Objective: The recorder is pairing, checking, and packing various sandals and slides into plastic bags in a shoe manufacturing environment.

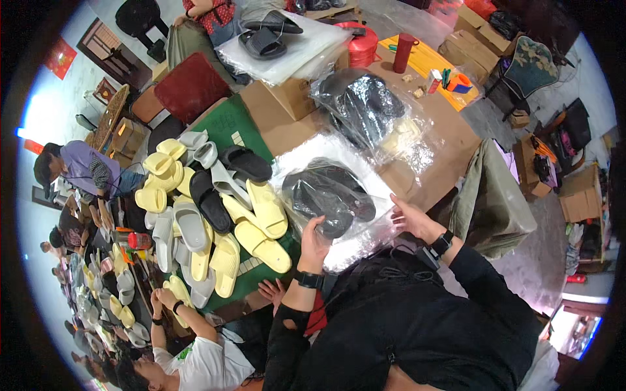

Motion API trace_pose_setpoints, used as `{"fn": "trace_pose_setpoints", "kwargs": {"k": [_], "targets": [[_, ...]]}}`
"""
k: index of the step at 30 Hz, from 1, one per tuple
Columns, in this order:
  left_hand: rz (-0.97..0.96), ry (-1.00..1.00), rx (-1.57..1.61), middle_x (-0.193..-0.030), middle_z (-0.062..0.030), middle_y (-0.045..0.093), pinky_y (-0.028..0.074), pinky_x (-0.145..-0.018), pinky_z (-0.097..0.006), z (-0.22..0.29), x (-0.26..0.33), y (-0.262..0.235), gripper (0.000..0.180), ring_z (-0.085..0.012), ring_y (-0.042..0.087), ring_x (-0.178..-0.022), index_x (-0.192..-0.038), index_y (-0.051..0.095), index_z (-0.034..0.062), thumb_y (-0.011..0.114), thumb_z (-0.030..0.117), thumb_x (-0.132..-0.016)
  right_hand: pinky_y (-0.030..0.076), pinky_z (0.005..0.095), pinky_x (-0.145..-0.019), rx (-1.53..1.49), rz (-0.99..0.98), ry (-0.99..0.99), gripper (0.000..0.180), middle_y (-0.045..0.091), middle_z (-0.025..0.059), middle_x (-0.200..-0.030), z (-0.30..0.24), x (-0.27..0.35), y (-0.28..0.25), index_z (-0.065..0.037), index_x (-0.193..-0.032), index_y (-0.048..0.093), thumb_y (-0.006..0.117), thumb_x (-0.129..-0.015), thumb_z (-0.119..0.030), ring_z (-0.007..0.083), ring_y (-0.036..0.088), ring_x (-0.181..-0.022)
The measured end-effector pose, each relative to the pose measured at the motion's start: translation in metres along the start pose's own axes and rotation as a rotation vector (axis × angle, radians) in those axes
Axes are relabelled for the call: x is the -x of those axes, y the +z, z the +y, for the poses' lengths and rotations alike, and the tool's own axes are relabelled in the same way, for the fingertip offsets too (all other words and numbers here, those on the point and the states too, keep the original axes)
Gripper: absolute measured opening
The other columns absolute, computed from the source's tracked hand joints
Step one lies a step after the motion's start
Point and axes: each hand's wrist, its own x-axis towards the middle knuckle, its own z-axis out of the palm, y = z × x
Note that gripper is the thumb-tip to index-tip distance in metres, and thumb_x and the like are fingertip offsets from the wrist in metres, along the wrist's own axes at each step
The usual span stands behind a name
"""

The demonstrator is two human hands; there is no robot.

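Note:
A pair of black slippers (336, 218) lies inside a clear plastic bag (373, 229), on a stack of clear and white plastic sheeting (297, 158). My left hand (315, 246) grips the bag's near edge beside one slipper's toe; part of its fingers is hidden. On the bag's right side is my right hand (415, 220), with thumb and fingers apart at the plastic edge. Just beyond, another clear bag (365, 98) holds black slippers, and a pale yellow pair (399, 135) lies next to it under plastic.
Yellow, grey and black slippers (225, 260) are heaped on the green table surface (218, 124) to the left. A co-worker's hand (270, 291) rests close to my left forearm. Farther off stand a red cup (404, 53), a red bucket (363, 47) and a cardboard box (287, 98).

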Motion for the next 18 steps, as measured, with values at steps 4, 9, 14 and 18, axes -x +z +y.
{"fn": "trace_pose_setpoints", "kwargs": {"k": [4, 9, 14, 18], "targets": [[-0.098, -0.039, -0.063, -0.097, -0.0082, 0.06, 0.044, -0.083, -0.035, -0.006, 0.014, 0.046, 0.024, -0.0222, 0.056, -0.092, -0.101, 0.054, 0.0027, 0.052, 0.008, -0.078, 0.039, 0.0362, -0.088, -0.236, -0.15, -0.173, 0.078, 0.036, 0.015, -0.13, -0.013, -0.003, -0.016, -0.011, -0.137, 0.021, 0.051, -0.08, -0.055, 0.0254, 0.042, -0.11], [0.072, 0.223, -0.27, -0.084, -0.0074, 0.058, 0.047, -0.08, -0.037, -0.001, -0.005, 0.097, 0.015, -0.0213, 0.056, -0.081, -0.087, 0.055, 0.0024, 0.052, 0.005, -0.072, 0.045, 0.0278, -0.077, 0.035, -0.38, -0.512, 0.056, 0.051, 0.0076, -0.112, -0.114, 0.031, -0.012, -0.003, -0.127, 0.038, 0.062, -0.08, -0.022, 0.0146, 0.053, -0.091], [-0.028, 0.395, -0.338, -0.094, -0.0093, 0.057, 0.044, -0.084, -0.035, 0.035, -0.083, 0.144, 0.025, -0.0223, 0.055, -0.092, -0.098, 0.052, -0.0001, 0.054, 0.005, -0.074, 0.044, 0.0245, -0.07, 0.109, 0.018, -0.989, 0.046, 0.059, 0.0082, -0.092, -0.216, -0.01, -0.042, 0.006, -0.113, 0.048, 0.064, -0.075, -0.014, 0.0124, 0.055, -0.083], [0.09, 0.298, -0.443, -0.114, -0.0113, 0.047, 0.044, -0.085, -0.037, 0.001, -0.129, 0.181, 0.046, -0.0289, 0.053, -0.097, -0.125, 0.035, 0.0025, 0.049, 0.003, -0.081, 0.044, 0.0278, -0.074, 0.285, 0.228, -1.022, 0.041, 0.06, 0.0096, -0.095, -0.253, -0.09, -0.119, 0.003, -0.108, 0.053, 0.066, -0.073, -0.015, 0.0133, 0.055, -0.085]]}}
